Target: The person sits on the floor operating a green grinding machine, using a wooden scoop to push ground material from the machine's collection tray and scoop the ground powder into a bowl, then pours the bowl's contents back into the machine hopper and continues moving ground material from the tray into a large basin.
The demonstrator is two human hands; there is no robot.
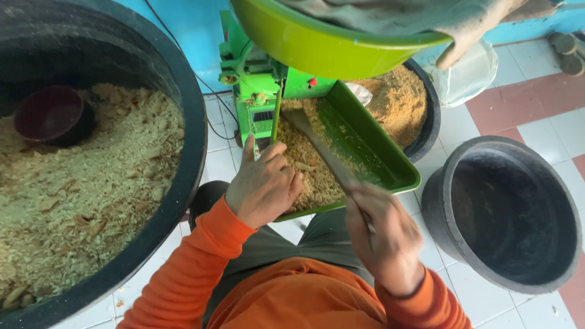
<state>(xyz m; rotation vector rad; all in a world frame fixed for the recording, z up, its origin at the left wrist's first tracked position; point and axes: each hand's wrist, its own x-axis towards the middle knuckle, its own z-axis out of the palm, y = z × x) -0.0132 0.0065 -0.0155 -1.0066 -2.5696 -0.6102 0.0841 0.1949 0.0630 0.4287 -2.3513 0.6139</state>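
- Flat wooden stick [317,146]: clasped in right hand [384,234], blade lying across the green tray [372,152].
- Crumbly tan meal [304,170]: heaped beside blade; left hand [263,186] rests loosely curled on it, gripping nothing.
- Advice: keep strokes shallow, fingers behind the blade.
- Beyond: empty black tub [506,213], large meal-filled tub [91,183].

A tray [390,164] of crumbs sits between two tubs: the full tub [183,122] left, the empty tub [439,201] right, a machine [256,85] behind.
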